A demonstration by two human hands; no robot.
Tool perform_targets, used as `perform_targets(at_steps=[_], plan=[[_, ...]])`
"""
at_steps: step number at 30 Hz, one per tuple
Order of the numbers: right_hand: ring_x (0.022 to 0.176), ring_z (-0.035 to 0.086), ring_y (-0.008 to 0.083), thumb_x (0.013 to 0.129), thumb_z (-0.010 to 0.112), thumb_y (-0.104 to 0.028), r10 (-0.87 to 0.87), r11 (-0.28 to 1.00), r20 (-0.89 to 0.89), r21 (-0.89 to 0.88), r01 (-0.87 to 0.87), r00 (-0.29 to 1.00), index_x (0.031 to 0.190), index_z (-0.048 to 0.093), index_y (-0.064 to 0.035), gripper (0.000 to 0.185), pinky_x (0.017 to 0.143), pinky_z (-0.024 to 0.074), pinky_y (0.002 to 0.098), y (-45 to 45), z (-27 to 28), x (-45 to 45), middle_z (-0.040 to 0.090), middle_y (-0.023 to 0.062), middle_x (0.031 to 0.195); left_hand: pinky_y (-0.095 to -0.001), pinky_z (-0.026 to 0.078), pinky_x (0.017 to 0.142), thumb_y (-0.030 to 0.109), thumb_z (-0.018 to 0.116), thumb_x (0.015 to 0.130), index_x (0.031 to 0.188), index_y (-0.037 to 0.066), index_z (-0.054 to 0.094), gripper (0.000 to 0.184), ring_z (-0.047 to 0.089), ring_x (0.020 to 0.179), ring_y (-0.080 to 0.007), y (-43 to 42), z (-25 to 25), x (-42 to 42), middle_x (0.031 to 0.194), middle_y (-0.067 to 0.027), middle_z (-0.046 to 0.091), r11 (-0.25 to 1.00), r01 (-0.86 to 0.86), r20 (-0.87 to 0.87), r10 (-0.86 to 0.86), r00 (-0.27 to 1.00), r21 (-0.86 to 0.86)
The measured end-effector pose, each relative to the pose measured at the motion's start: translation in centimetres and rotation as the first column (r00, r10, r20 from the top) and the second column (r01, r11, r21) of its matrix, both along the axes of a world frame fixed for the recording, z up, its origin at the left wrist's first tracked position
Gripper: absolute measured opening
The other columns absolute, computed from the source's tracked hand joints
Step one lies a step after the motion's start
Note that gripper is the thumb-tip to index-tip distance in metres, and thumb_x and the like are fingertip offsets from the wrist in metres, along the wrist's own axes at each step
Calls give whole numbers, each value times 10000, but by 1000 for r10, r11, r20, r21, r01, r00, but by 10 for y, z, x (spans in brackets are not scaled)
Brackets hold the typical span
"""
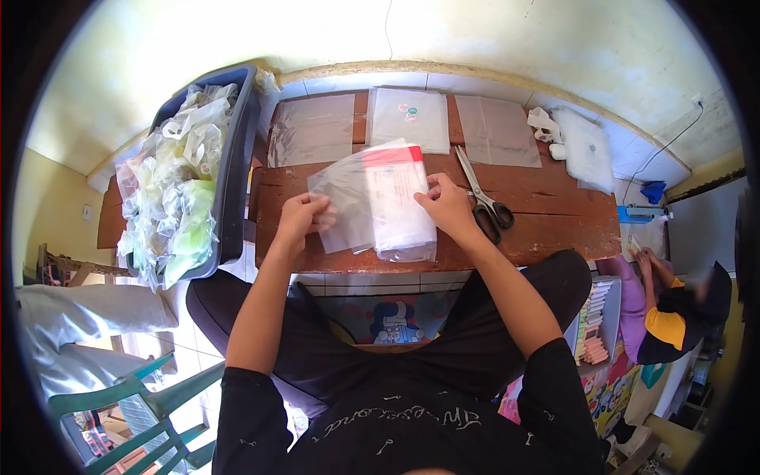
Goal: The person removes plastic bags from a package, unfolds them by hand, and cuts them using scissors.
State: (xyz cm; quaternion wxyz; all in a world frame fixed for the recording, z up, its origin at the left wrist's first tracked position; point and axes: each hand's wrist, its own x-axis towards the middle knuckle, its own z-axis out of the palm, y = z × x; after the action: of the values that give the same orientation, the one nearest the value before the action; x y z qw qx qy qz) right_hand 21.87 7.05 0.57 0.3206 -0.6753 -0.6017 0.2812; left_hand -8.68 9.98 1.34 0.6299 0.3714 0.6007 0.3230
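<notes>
Near the front edge of the brown counter (562, 207), a red-banded packet (393, 207) bears red print too small to read. The right hand (446, 206) has a narrow grip on its side; the left hand (299, 219) pinches a clear bag (344, 212). Behind, stacked bags (388, 131) carry an illegible green-and-red mark. Black-handled scissors (479, 193) lie beside the right hand; a heaped tub (231, 198) stands left.

From my station I see a cream wall (491, 39), brightly lit, above a row of white tiles (368, 81); a brown wooden desk (546, 202) stands before it, and a green chair (150, 402) at lower left over white floor tiles (194, 356).
</notes>
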Motion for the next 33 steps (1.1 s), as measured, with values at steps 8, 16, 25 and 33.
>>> perform_targets(at_steps=[8, 16, 25, 33], plan=[[715, 671, 184, 809, 737, -170, 0, 996, -113, -85, -10, 994, 1138, 593, 40, 415, 652, 525, 311, 11, -24, 5, 695, 111, 847, -250, 512, 532, 238, 694, 879, 923, 17, 654, 229, 683, 618, -164, 0, -6, 0, 781, -104, 721, 965, 243, -237, -261, 936, -101], [761, 700, 199, 813, 659, 20, -71, 928, -616, -330, -175, 785, 1161, 568, 75, 363, 635, 570, 295, 8, 15, 9, 694, 156, 943, -242, 511, 503, 352, 717, 869, 921, -4, 654, 365, 663, 556, -156, 3, -7, 5, 710, -100, 691, 973, 230, -359, -224, 906, -27], [756, 690, 178, 892, 633, -42, -68, 920, -665, -331, -212, 743, 1161, 560, 57, 296, 619, 553, 295, 8, -1, 9, 669, 133, 970, -247, 486, 489, 330, 707, 860, 903, -7, 672, 342, 639, 524, -123, 6, -16, 14, 661, -77, 686, 971, 164, -471, -65, 879, 172], [796, 672, 156, 890, 644, -41, -145, 926, -740, -335, -173, 656, 1176, 553, 30, 309, 641, 553, 296, 7, 2, 5, 669, 96, 958, -456, 523, 794, 377, 697, 841, 1120, 75, 637, 415, 674, 900, -350, 6, -13, 31, 913, -186, 704, 923, 300, -779, 0, 628, 242]])
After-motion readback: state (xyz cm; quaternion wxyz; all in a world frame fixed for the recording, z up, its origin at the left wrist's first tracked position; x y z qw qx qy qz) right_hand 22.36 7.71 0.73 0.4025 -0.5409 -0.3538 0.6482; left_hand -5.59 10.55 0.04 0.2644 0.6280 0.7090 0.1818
